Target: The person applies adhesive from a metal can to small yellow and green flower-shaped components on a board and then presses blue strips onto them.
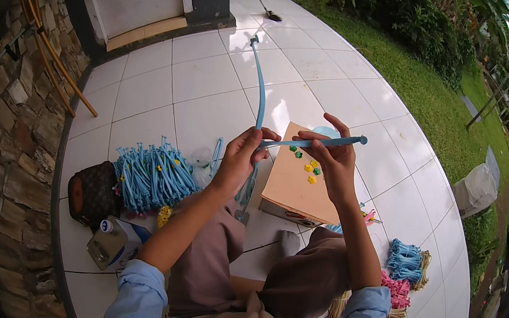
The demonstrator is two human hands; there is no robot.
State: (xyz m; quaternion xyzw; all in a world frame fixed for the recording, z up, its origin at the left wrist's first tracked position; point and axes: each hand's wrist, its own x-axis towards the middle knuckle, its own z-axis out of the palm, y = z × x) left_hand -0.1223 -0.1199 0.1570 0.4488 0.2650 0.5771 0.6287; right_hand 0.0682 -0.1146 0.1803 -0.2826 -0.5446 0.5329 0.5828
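Blue balloon (262, 84) in both hands, cardboard box (293, 180) beneath

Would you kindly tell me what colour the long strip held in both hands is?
The strip is light blue, seen best in the head view, pinched by the left hand and right hand.

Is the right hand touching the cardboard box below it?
Apart. The head view shows the right hand raised, pinching the blue balloon, above the cardboard box.
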